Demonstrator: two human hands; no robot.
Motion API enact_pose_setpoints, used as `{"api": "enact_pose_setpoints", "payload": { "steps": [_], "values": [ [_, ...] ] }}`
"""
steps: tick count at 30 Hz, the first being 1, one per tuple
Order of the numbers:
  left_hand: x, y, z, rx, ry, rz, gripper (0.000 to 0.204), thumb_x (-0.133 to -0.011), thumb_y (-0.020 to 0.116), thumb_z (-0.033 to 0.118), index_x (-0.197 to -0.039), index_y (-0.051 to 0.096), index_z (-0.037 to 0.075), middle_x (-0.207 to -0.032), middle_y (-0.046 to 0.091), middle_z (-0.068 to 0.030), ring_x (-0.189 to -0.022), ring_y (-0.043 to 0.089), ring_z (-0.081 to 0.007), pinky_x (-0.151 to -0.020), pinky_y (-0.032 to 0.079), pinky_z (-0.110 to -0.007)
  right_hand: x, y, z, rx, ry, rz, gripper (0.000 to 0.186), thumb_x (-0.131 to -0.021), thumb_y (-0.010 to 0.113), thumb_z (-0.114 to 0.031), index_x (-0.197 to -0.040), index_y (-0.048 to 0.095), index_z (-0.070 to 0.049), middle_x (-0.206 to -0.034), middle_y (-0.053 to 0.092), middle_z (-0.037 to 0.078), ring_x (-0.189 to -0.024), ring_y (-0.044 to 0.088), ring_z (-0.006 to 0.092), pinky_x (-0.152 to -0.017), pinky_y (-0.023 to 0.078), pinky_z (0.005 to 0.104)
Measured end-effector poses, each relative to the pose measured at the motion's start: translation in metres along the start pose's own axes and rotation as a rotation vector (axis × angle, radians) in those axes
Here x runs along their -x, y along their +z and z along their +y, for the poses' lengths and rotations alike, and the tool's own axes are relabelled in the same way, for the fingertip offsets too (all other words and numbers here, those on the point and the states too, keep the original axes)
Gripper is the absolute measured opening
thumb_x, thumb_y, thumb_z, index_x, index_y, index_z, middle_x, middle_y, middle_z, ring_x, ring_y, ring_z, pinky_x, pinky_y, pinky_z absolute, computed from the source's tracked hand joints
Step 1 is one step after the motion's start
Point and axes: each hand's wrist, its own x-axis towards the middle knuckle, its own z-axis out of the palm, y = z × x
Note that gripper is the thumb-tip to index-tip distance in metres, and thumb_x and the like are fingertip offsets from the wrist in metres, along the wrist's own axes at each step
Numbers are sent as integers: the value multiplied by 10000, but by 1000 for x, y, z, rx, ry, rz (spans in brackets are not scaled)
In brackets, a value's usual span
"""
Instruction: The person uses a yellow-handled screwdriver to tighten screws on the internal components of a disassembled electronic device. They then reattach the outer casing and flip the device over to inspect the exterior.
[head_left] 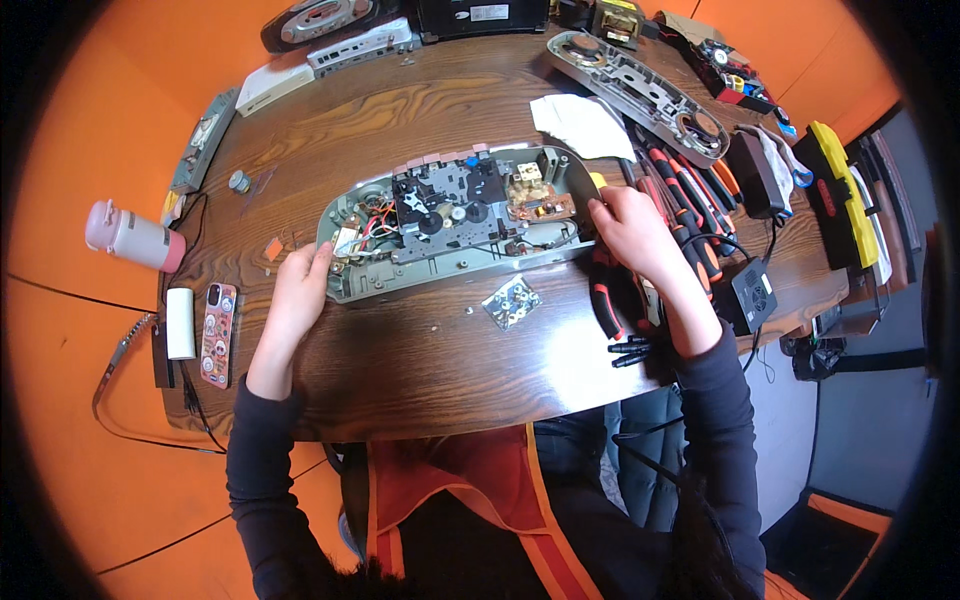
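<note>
The opened grey casing of a cassette player [400, 283] lies on the wooden table with its inside facing up. A dark tape mechanism [440, 205] sits in its middle, with loose wires to the left and a brown circuit board [545, 208] to the right. My left hand [301, 290] is closed on the casing's left end, the thumb over the rim. At the right end, my right hand [632, 226] holds the rim, its fingers partly hidden. A small clear bag of screws [512, 302] lies just in front of the casing.
The matching casing half with two speakers [640, 95] lies far right, beside a white cloth [580, 126]. Pliers and screwdrivers [690, 205] crowd the right side, near a small black fan-vented box [752, 297]. A phone [218, 335] and a pink-white bottle [135, 236] are at left.
</note>
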Motion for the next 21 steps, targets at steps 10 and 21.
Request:
{"api": "enact_pose_setpoints", "payload": {
  "steps": [10, 21],
  "values": [
    [17, 8, 8, 42, 216, 410, 264, -957, 403, 170, -909, 554, -42, -677, 561, -173, -579, 514, -242, -578, 410, -341, 0, -4, -6, 28, -339, 455, 128, -874, 495, -106, -883, 555, 6, -605, 555, 210, -544, 566, 373, -514, 439, 437],
    [-53, -60, 49, 286, -165, 110, 376, -891, 394, 244, -878, 593, -74, -665, 598, -114, -534, 532, -133, -489, 433, -253, -86, -55, -47, -15, -154, 212, 361, -808, 446, -218, -581, 591, 23, -511, 562, 133, -536, 589, 261, -613, 474, 372]
  ]
}}
